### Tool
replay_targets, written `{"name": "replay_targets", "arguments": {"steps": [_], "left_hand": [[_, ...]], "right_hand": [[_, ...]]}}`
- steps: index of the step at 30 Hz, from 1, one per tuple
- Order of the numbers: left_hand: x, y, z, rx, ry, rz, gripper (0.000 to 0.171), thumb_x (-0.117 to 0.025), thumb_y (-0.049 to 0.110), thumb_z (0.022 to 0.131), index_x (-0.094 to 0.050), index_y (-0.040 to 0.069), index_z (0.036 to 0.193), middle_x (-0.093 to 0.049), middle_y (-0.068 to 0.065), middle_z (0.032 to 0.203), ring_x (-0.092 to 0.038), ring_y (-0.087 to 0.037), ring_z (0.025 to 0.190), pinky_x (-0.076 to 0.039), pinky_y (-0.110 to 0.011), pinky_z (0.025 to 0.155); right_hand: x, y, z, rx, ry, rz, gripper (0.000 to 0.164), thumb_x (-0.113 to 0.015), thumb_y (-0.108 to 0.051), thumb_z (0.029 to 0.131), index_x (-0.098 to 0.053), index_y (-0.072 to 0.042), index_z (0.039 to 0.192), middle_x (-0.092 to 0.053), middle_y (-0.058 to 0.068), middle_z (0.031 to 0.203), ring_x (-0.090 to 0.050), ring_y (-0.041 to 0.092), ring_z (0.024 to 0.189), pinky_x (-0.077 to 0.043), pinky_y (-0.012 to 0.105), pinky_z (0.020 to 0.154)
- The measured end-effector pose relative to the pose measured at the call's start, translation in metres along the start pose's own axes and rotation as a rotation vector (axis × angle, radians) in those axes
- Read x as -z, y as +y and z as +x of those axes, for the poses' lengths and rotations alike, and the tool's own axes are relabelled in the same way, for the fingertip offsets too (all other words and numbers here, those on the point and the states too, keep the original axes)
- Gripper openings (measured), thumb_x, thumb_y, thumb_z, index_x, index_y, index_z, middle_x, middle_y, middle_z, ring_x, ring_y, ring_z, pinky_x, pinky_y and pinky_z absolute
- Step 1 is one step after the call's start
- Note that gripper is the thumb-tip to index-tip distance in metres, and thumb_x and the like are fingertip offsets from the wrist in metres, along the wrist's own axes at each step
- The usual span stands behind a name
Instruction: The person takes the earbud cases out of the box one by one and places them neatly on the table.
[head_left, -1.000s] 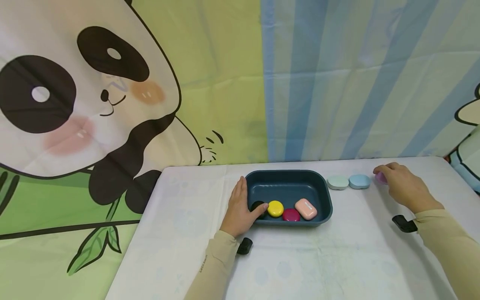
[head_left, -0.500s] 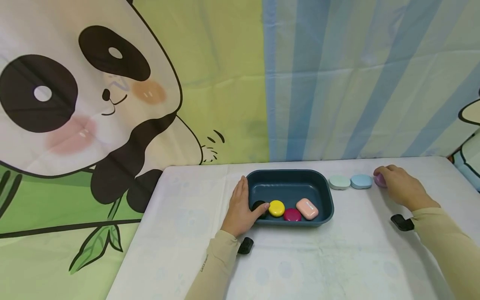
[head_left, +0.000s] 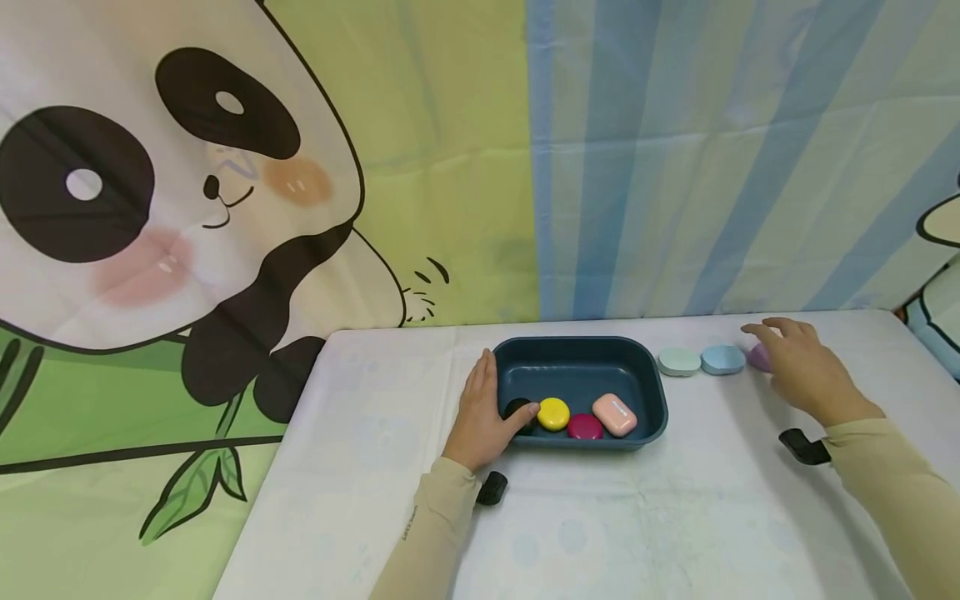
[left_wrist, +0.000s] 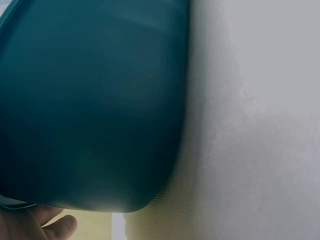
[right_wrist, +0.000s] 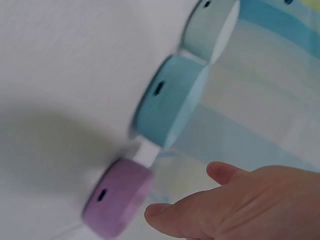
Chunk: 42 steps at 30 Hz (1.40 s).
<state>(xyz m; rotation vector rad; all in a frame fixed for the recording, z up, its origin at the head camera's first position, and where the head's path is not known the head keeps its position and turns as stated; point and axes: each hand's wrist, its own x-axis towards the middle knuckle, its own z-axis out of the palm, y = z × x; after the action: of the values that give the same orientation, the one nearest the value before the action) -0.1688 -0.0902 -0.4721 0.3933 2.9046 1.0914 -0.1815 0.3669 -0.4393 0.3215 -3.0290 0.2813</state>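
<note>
Case in purple (right_wrist: 117, 197): small, rounded and flattened, soft violet with a paler edge along one side and a tiny dark slot in its side wall; it sits near the far edge of the surface (head_left: 720, 500), toward the far right corner, partly hidden by a hand in the head view.
Right hand (head_left: 810, 375): released, grasping nothing, its fingers loosely bent above the purple case; the right wrist view shows the thumb tip just beside it.
Row of cases: a pale blue case (head_left: 723, 360), then a mint case (head_left: 678, 362), run leftward from the purple one, alike in rounded shape, each with a dark slot.
Tray (head_left: 570, 375): dark teal, round-cornered, near the middle of the far edge; the mint case lies just beside its right wall.
Inside the tray: toward the near wall, left to right, a black object (head_left: 516, 407) partly covered by a thumb, a glossy yellow disc (head_left: 553, 414), a magenta disc (head_left: 585, 427) and a pink case (head_left: 614, 415) with a pale strip.
Left hand (head_left: 480, 421): unclenched, fingers straight against the tray's left wall, thumb over the near left corner.
</note>
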Motion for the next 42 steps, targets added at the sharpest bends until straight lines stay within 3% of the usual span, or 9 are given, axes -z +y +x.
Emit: {"name": "replay_targets", "arguments": {"steps": [5,13,17,23,29,38,42], "left_hand": [[0.000,0.000,0.001,0.003,0.000,0.008,0.107,-0.060,0.066,0.090,-0.005,0.008,0.162,-0.003,-0.005,0.169,-0.008,-0.025,0.154,-0.016,-0.050,0.122],[0.000,0.001,0.002,-0.006,-0.006,0.009,0.107,-0.060,0.066,0.090,-0.005,0.008,0.162,-0.002,-0.005,0.169,-0.007,-0.024,0.154,-0.015,-0.049,0.122],[0.000,0.000,0.003,-0.011,-0.004,0.012,0.108,-0.060,0.066,0.090,-0.005,0.008,0.162,-0.003,-0.005,0.169,-0.007,-0.024,0.154,-0.015,-0.049,0.122],[-0.001,-0.001,0.003,-0.014,0.004,0.008,0.108,-0.060,0.067,0.090,-0.006,0.008,0.162,-0.003,-0.005,0.169,-0.008,-0.025,0.154,-0.015,-0.049,0.122],[0.000,-0.001,0.002,-0.017,0.009,0.005,0.108,-0.061,0.066,0.090,-0.006,0.008,0.162,-0.004,-0.006,0.169,-0.009,-0.026,0.154,-0.016,-0.050,0.122],[0.000,-0.001,0.002,-0.012,0.010,0.007,0.108,-0.061,0.066,0.090,-0.006,0.007,0.162,-0.004,-0.006,0.169,-0.009,-0.025,0.154,-0.016,-0.049,0.122],[0.000,-0.001,0.001,-0.008,0.006,0.002,0.108,-0.062,0.065,0.090,-0.006,0.007,0.162,-0.004,-0.007,0.169,-0.009,-0.026,0.154,-0.016,-0.050,0.122]], "right_hand": [[0.006,-0.023,0.004,0.028,0.056,0.016,0.057,-0.061,0.017,0.084,-0.048,0.004,0.138,-0.038,0.038,0.137,-0.034,0.061,0.121,-0.049,0.070,0.071],[0.011,-0.056,0.006,0.041,0.098,0.040,0.066,-0.057,0.018,0.081,-0.042,0.003,0.144,-0.040,0.035,0.138,-0.036,0.057,0.122,-0.053,0.058,0.059],[0.013,-0.072,0.005,0.088,0.171,0.052,0.063,-0.063,0.014,0.081,-0.046,0.004,0.141,-0.045,0.035,0.134,-0.040,0.058,0.120,-0.052,0.052,0.050],[0.016,-0.094,0.005,0.136,0.216,0.065,0.063,-0.073,0.006,0.080,-0.049,0.005,0.138,-0.049,0.033,0.130,-0.044,0.056,0.118,-0.052,0.063,0.073],[0.015,-0.112,0.004,0.145,0.204,0.076,0.061,-0.075,-0.001,0.082,-0.051,0.005,0.137,-0.050,0.032,0.130,-0.046,0.054,0.117,-0.051,0.064,0.079],[0.012,-0.140,0.001,0.176,0.186,0.088,0.062,-0.078,-0.007,0.084,-0.051,0.004,0.139,-0.055,0.028,0.128,-0.052,0.048,0.114,-0.057,0.051,0.065],[0.011,-0.151,0.001,0.186,0.160,0.091,0.060,-0.079,-0.008,0.085,-0.052,0.004,0.138,-0.057,0.028,0.127,-0.054,0.046,0.113,-0.058,0.049,0.069]]}}
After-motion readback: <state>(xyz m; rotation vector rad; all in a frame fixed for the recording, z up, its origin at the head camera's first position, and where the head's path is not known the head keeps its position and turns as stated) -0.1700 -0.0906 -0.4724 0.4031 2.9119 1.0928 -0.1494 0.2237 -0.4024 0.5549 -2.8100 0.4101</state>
